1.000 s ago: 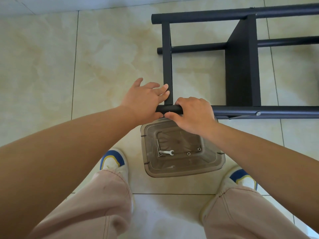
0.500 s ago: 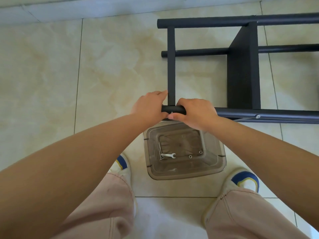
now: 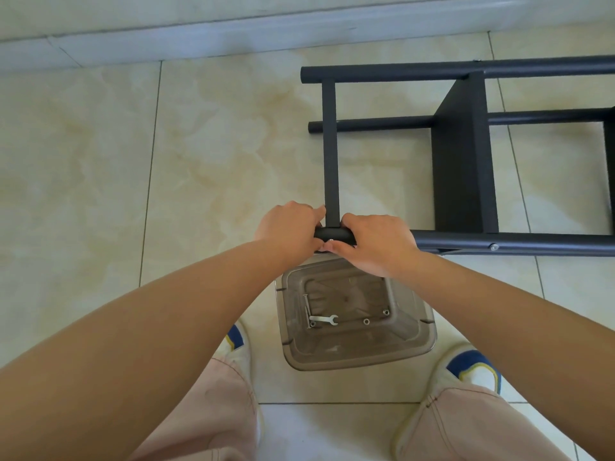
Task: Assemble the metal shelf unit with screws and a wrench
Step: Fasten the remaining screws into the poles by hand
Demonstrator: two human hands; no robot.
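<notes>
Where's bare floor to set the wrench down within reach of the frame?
Bare tile lies left of the crossbar, from the left hand up to the wall base. Smaller bare patches show between the frame's rails. It is crowded near the bin, the shoes and both hands; the right hand grips the tube end.

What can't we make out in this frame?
Head view only:
- Screw at the tube end: mostly covered by both thumbs; how far it is seated is unclear.
- Shelf frame: cut off by the right edge.
- Small parts in the bin beside the wrench: too small to identify.
</notes>
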